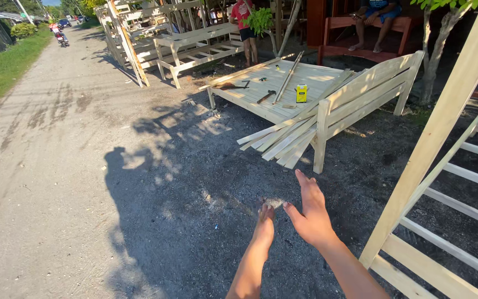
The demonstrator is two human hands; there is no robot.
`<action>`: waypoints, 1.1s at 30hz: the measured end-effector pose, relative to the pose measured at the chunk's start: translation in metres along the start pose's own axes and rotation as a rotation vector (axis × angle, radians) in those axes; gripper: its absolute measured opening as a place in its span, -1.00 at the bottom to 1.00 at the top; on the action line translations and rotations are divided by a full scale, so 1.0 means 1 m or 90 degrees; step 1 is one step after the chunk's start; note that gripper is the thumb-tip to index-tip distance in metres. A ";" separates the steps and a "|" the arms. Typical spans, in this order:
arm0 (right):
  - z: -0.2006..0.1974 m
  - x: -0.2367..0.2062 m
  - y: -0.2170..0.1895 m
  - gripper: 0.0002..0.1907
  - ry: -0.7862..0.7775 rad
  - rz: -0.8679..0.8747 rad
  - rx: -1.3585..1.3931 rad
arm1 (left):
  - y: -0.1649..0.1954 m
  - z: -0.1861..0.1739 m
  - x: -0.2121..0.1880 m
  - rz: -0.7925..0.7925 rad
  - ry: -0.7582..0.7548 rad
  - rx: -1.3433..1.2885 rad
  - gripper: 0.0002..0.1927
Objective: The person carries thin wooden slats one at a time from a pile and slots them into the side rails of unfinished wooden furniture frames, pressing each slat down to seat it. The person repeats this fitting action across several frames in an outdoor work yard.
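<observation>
Your right hand [310, 213] is stretched out in front of you over the dark gravel ground [195, 210], palm turned inward, fingers [304, 180] straight, close together and pointing toward 12 o'clock, with the thumb splayed off to 9 o'clock. It holds nothing and touches nothing.

Your left hand [265, 221] sits just beside it at 9 o'clock, lower and pointed down. Its fingers look curled in, but they are in shadow and foreshortened, so you cannot tell whether they grip anything.

Nearest to your hands, at 12 o'clock from the right fingertips, a bundle of pale wooden slats [278, 141] fans out from under the unfinished wooden bench frame [360, 94]; one bench leg [320, 138] stands just above your right hand. On the slatted platform [261, 102] behind it lie a hammer [266, 96], a yellow box [301, 93] and a long stick [289, 77].

At 3 o'clock, a pale wooden ladder-like frame [438, 138] leans close beside your right forearm. At 9 o'clock your shadow [134, 194] falls across the ground toward the road.
</observation>
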State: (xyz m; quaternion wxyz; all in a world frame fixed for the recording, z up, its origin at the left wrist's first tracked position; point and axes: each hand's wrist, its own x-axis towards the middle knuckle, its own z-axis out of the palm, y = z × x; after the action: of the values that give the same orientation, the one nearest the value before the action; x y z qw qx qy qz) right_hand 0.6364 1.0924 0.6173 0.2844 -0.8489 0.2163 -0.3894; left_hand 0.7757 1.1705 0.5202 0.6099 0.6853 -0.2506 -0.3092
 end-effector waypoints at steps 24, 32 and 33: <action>0.168 0.167 0.153 -0.35 -0.079 0.116 0.513 | -0.024 0.053 0.273 -0.157 -0.173 -0.587 -0.09; 0.232 0.314 0.207 -0.31 0.063 0.681 0.762 | 0.075 0.018 0.402 0.049 -0.040 -0.264 -0.16; 0.237 0.341 0.206 -0.30 0.087 0.716 0.848 | 0.074 0.020 0.426 0.090 -0.060 -0.237 -0.16</action>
State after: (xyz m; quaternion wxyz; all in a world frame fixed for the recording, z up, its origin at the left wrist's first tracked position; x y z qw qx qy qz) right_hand 0.9984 0.8129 0.5398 0.8578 -0.2482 0.3471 -0.2865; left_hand 1.0549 0.8404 0.5418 0.7341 0.5259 -0.2650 -0.3382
